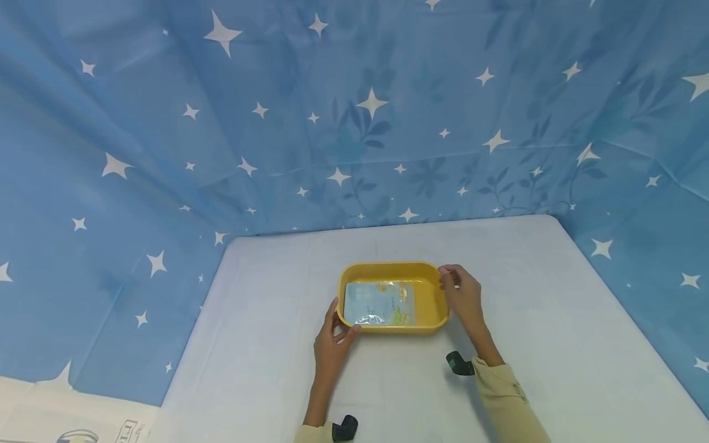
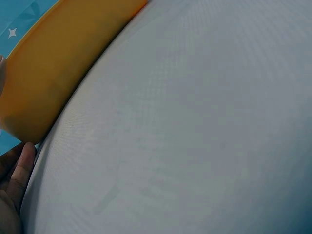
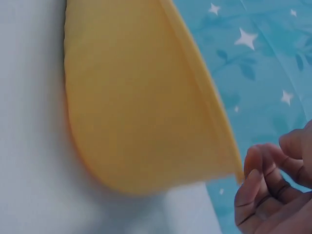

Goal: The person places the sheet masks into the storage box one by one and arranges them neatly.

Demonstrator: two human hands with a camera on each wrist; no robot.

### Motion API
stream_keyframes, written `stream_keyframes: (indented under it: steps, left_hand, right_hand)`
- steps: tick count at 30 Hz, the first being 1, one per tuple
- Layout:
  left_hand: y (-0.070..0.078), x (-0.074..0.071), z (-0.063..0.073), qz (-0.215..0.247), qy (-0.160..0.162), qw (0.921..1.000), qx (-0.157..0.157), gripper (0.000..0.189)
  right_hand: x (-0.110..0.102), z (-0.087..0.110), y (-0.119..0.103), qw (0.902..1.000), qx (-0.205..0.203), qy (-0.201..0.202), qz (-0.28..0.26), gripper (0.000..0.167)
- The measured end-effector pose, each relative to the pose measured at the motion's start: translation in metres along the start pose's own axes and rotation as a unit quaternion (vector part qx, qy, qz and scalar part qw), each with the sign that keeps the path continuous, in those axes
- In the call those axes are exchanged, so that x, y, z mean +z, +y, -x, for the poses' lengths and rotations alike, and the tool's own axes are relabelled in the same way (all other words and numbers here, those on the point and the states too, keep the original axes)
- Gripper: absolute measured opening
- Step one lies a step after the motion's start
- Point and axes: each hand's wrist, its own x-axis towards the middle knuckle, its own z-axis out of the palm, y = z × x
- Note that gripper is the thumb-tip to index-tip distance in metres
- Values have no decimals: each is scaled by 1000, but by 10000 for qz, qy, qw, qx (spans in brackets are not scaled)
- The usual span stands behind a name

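Note:
A yellow rectangular tray (image 1: 432, 307) with rounded corners lies near the middle of the white table. Inside it, toward the left, is a flat light-blue packet (image 1: 376, 303) with a shiny patch and small printed pictures. My left hand (image 1: 332, 354) grips the tray's near left corner, thumb at the front rim and fingers along the left side. At the far right corner, my right hand (image 1: 462, 295) has its fingertips right at the rim. Its fingers (image 3: 248, 190) are bent in the right wrist view; I cannot tell whether they pinch the tray.
White cloth covers the table (image 1: 266, 295). Behind and beside it hangs a blue curtain (image 1: 288, 141) with white stars and leaf prints. A pale printed sheet (image 1: 33, 412) shows at the lower left. Dark wrist devices (image 1: 460, 363) sit at both beige sleeves.

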Motion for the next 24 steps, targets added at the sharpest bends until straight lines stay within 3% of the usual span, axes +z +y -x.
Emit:
stream_keyframes:
  steps: [6,12,16,24]
  left_hand:
    - [-3,1,0,-13,-25,10000,-54,80]
    - [-4,0,-2,-22,-69,10000,-45,82]
    - [-2,-1,-2,-2,-110,9999,-32,84]
    - [-2,0,0,35,-105,9998,-151,90]
  right_hand:
    - [-15,7,22,9943,1044,-213,102,30]
    - [-22,20,39,9784,1902,-813,57,33]
    - [-23,28,50,9738,2033,-1015,33,32]
    - [-20,37,58,9788,1869,-824,140,33]
